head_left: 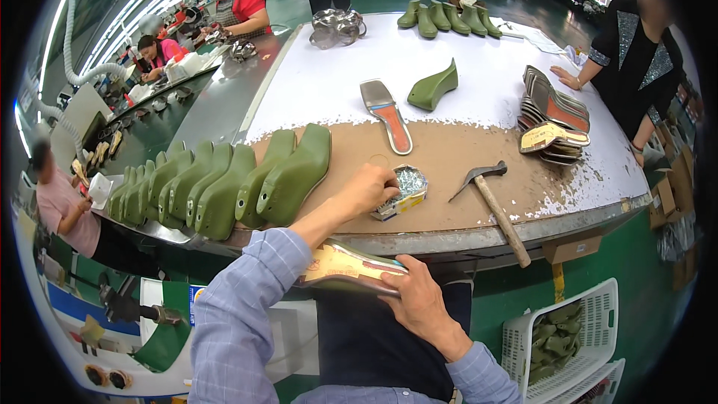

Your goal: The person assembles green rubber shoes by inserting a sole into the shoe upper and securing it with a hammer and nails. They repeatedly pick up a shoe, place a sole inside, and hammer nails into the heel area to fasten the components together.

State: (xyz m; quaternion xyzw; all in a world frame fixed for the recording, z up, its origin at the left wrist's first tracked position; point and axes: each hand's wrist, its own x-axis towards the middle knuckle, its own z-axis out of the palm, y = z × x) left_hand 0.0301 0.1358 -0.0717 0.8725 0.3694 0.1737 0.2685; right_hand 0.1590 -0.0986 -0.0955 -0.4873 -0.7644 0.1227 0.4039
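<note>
My left hand [365, 191] is at the small open box of metal tacks [410, 182] near the table's front edge. Its fingers are pinched together at the box's left side, and whatever they hold is too small to make out. Below the table edge, my right hand [420, 298] is closed round one end of a shoe last with a yellowish insole [342, 263] on its upward face. My left forearm covers the far end of that last. To the right of the box lies a hammer [495, 206] with a wooden handle, which overhangs the table edge.
Green shoe lasts [295, 176] stand in rows at the left. A single last [434, 88] and an insole [387, 116] lie mid-table, stacked insoles [553, 108] at the right. A person [636, 67] leans at the right edge. A white crate [598, 329] of lasts stands below.
</note>
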